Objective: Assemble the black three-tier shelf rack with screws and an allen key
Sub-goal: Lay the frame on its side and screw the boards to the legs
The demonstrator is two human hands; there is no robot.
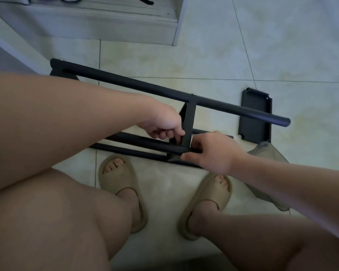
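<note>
— Where's the rack (145, 88) now?

— Half built, lying on the floor (184, 55) right in front of the seated person's feet. The top tube (233, 108) runs slantwise from far left to near right. A crosspiece (190, 122) drops from its middle to a lower tube (145, 144), with another tube just beside that one.

— And the hands?

— Both are at the foot of the crosspiece. The left hand (162, 126) has its fingers curled, the tips pinching the crosspiece's left edge. I can't tell whether it also holds a screw or key. The right hand (209, 151) has its fingers wrapped over the lower tube, thumb underneath.

— Can you see the joint?

— No. The right hand covers where the crosspiece meets the lower tube. The left forearm lies across the near side of the top tube and hides the rack's left part.

— What else is around?

— A loose black panel (255, 116) lies flat on the floor, with the top tube's right end crossing in front of it. A pale bag (270, 153) lies just nearer than the panel, partly behind the right arm. Tan slippers (209, 198) are on the feet, near the lower tubes. A pale cabinet (106, 26) stands at the far side, well apart from the rack.
</note>
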